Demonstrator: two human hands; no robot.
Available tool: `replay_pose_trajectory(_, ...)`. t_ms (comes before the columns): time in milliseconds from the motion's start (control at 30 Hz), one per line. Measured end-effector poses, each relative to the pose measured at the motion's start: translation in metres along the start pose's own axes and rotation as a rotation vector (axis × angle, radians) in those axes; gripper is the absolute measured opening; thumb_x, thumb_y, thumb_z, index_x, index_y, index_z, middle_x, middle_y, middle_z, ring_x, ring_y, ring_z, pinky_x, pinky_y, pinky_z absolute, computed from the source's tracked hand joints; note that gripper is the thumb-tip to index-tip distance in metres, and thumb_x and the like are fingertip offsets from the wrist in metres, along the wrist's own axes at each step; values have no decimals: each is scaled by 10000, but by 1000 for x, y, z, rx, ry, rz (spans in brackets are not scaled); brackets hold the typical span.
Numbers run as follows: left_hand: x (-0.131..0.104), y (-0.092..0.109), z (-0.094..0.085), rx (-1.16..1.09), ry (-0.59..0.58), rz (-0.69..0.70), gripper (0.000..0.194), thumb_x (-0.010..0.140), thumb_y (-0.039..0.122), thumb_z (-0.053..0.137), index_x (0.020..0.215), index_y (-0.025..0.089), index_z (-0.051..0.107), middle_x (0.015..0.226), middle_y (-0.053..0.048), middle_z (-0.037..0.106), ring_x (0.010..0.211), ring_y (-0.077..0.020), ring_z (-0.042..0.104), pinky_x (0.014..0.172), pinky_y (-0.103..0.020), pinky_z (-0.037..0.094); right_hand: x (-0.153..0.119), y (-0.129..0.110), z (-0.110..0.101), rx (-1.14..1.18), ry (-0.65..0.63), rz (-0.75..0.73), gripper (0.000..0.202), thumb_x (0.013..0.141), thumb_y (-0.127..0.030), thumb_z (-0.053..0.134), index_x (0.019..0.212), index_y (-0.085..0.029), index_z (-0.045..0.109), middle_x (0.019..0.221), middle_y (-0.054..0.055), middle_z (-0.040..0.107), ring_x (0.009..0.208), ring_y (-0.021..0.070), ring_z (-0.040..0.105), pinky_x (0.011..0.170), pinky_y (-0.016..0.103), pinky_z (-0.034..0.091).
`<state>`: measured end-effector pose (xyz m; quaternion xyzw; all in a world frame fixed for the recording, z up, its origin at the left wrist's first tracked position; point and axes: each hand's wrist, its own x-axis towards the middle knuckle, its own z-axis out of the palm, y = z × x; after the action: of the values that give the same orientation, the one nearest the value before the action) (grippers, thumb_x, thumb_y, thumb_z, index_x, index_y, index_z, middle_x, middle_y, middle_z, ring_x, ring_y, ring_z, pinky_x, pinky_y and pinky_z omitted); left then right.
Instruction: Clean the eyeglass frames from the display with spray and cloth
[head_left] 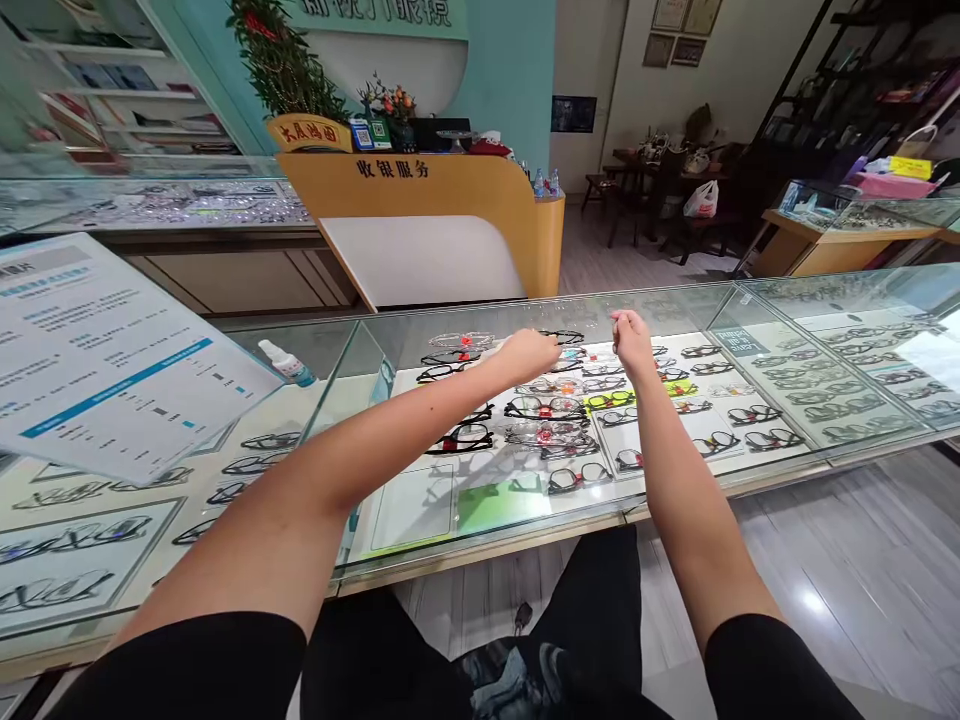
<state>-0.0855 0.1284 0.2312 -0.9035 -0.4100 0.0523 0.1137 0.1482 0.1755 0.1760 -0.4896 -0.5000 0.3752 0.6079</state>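
Observation:
Both my arms reach out over a glass display counter [495,540]. My left hand [529,356] is closed, its back toward me, above the rows of eyeglasses in the case. A dark eyeglass frame [564,336] shows just beyond its fingers; I cannot tell whether the hand touches it. To the right, my right hand [631,338] is held up with its fingers curled into a pinch. Whatever either hand grips, if anything, is hidden or too small to name. Beneath the hands lie several eyeglasses [546,408] and a bright yellow-green strip [609,396].
A printed sheet [120,370] lies on the glass at left, beside a small white bottle [285,362] with a blue end. Beyond the counter stands an orange and white cashier desk [442,190]. Another display case [847,215] and a stool holding a white bag [702,200] are at back right.

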Motion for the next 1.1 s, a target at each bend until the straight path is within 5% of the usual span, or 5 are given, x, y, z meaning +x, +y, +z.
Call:
replay_pose_trajectory(300, 4, -3, 11, -37, -31, 2, 263, 1021, 164, 629, 1143, 116, 857, 1203, -183, 846, 1030, -327, 825, 743, -360, 493, 0, 9, 1, -15, -110, -23, 802, 940, -949, 601, 549, -278, 404, 487, -44, 383, 488, 114, 342, 489, 304, 261)
replay_pose_trajectory(433, 14, -15, 3, -61, -14, -60, 306, 1017, 227, 617, 1179, 144, 862, 1262, -174, 841, 1150, -354, 808, 852, -379, 541, -5, 6, 3, 2, -147, -72, 763, 865, -820, 814, 473, -235, 519, 548, 8, 556, 554, 120, 483, 544, 295, 373)
replay_pose_trajectory(533, 26, -24, 0, -85, -21, -122, 338, 1016, 248, 602, 1196, 146, 869, 1247, -195, 844, 1192, -368, 797, 918, -393, 563, -9, 4, 6, 32, -158, -57, 711, 867, -716, 857, 451, -230, 545, 468, -17, 486, 477, 101, 406, 498, 300, 304)
replay_pose_trajectory(900, 56, -31, 9, -228, -120, -172, 318, 912, 264, 755, 1166, 158, 915, 1203, -226, 864, 1122, -390, 812, 941, -404, 582, -4, 7, 8, 184, -101, -12, 854, 927, -936, 628, 485, -308, 255, 428, -82, 209, 414, 85, 174, 431, 314, 157)
replay_pose_trajectory(1100, 43, -41, -15, -382, -15, -192, 248, 900, 276, 756, 1063, 203, 929, 1089, -147, 885, 1019, -303, 800, 844, -338, 534, 1, 6, -5, 182, -92, 26, 843, 962, -1007, 369, 522, -311, 186, 438, -66, 173, 422, 103, 131, 433, 323, 121)
